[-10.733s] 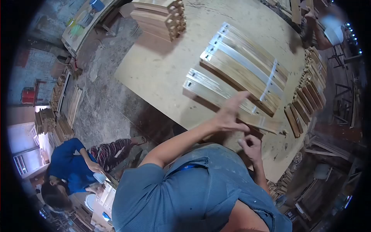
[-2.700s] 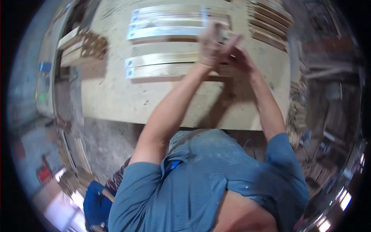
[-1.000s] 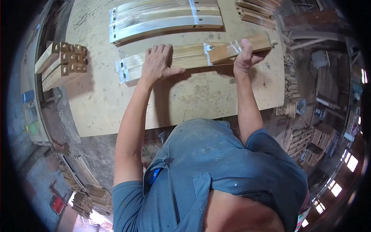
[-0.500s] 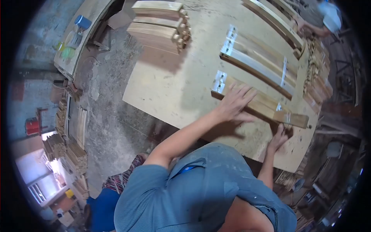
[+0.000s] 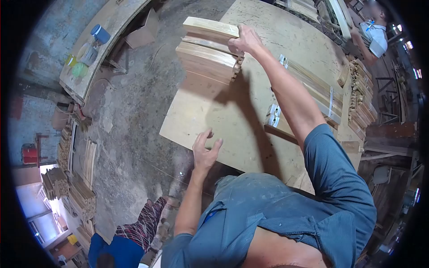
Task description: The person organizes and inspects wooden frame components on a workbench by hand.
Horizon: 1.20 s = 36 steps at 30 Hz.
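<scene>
My right hand (image 5: 248, 39) reaches across the table and closes around the near end of a pale wooden slat (image 5: 210, 27) at the far side of a stack. The rest of the stacked wooden slats (image 5: 205, 60) lie just below it, with notched ends facing right. My left hand (image 5: 206, 149) hovers over the table's edge, fingers apart and nothing in them. Under my right forearm lies a wooden piece with a metal plate (image 5: 273, 115), partly hidden by the arm. Beyond it rests a longer bundle of wooden boards (image 5: 313, 87) with a band around one end.
The plywood table (image 5: 187, 118) has its corner at the left. More wood pieces (image 5: 361, 96) are piled along its right edge. A co-worker (image 5: 375, 38) stands at the far right, and another person in blue (image 5: 118, 252) is at lower left. A side bench holds a blue cup (image 5: 100, 34).
Both hands have left the wooden piece with the metal plate. My right hand has gone up to the slat stack; my left has drawn back to the left. The view has shifted.
</scene>
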Each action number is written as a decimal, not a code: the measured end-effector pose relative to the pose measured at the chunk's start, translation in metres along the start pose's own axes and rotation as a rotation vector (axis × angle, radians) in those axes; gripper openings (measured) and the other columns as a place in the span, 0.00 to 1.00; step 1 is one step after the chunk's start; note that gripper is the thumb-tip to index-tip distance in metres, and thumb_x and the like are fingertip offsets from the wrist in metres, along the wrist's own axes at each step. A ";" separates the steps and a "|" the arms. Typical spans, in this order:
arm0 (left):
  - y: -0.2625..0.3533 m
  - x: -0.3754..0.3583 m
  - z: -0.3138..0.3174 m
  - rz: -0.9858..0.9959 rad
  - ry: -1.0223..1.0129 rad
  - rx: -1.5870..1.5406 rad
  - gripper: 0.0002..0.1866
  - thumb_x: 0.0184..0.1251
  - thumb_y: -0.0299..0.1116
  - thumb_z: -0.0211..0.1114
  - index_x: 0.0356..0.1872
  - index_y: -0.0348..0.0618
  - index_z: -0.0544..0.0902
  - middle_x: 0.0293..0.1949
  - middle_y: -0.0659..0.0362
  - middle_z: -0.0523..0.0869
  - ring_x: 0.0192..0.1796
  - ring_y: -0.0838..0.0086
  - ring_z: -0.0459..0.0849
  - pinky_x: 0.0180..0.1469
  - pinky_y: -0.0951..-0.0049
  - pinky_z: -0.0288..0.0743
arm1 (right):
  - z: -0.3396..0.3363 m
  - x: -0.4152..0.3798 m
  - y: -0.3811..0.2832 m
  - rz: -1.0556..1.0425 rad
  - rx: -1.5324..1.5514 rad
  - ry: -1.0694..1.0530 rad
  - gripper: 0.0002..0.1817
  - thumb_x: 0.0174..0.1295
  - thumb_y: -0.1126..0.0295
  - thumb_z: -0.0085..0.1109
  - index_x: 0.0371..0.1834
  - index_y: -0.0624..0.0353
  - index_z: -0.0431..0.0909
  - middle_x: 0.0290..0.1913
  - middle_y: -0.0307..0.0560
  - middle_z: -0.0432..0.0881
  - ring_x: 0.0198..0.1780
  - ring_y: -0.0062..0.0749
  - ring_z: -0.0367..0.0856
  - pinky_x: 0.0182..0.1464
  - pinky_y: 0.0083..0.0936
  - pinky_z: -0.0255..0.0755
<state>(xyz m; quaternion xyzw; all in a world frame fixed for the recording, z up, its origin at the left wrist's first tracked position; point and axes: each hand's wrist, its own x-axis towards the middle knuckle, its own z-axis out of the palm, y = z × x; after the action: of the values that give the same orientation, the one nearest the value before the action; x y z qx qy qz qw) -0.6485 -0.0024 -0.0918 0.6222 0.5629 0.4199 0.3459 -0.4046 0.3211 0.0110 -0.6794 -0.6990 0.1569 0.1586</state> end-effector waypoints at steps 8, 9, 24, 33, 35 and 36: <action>0.057 0.089 0.025 -0.482 0.097 -1.145 0.47 0.72 0.72 0.43 0.68 0.33 0.69 0.53 0.46 0.83 0.56 0.61 0.82 0.63 0.59 0.74 | 0.009 -0.177 -0.007 -0.797 -0.224 0.695 0.15 0.52 0.75 0.62 0.46 0.57 0.79 0.50 0.52 0.79 0.42 0.43 0.83 0.42 0.36 0.80; 0.068 0.111 0.026 -0.467 0.014 -1.269 0.48 0.71 0.74 0.39 0.68 0.34 0.69 0.51 0.46 0.83 0.55 0.60 0.82 0.62 0.58 0.74 | 0.012 -0.198 -0.003 -0.822 -0.262 0.725 0.16 0.52 0.75 0.62 0.46 0.56 0.79 0.50 0.51 0.78 0.41 0.41 0.83 0.41 0.35 0.80; 0.171 0.145 0.154 0.158 -0.389 -0.772 0.36 0.74 0.64 0.50 0.48 0.34 0.82 0.35 0.55 0.84 0.38 0.73 0.81 0.44 0.70 0.75 | 0.015 -0.313 0.109 -0.025 0.631 0.231 0.35 0.51 0.64 0.78 0.63 0.61 0.73 0.47 0.51 0.85 0.50 0.36 0.83 0.58 0.34 0.75; 0.182 0.124 0.209 0.184 -0.215 -0.580 0.17 0.70 0.39 0.67 0.23 0.40 0.82 0.20 0.70 0.77 0.24 0.87 0.68 0.26 0.79 0.61 | 0.076 -0.317 0.167 -0.131 0.974 0.217 0.27 0.48 0.71 0.79 0.52 0.61 0.79 0.41 0.48 0.85 0.45 0.36 0.82 0.49 0.33 0.76; 0.180 0.118 0.219 0.168 -0.178 -0.612 0.17 0.70 0.39 0.67 0.23 0.38 0.82 0.19 0.70 0.76 0.25 0.87 0.68 0.27 0.79 0.62 | 0.082 -0.319 0.180 -0.132 0.867 0.209 0.28 0.47 0.67 0.80 0.52 0.60 0.79 0.40 0.47 0.84 0.44 0.38 0.81 0.49 0.36 0.74; 0.186 0.113 0.221 0.189 -0.175 -0.624 0.18 0.70 0.39 0.67 0.22 0.37 0.81 0.20 0.70 0.76 0.25 0.87 0.68 0.27 0.80 0.63 | 0.083 -0.317 0.183 -0.142 0.795 0.211 0.29 0.47 0.65 0.80 0.52 0.60 0.80 0.39 0.47 0.84 0.44 0.39 0.80 0.50 0.37 0.73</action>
<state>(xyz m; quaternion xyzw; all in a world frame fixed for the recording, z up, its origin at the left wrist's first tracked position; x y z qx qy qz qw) -0.3691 0.0951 0.0013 0.5695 0.3150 0.5472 0.5264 -0.2673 0.0088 -0.1464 -0.5278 -0.6088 0.3329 0.4899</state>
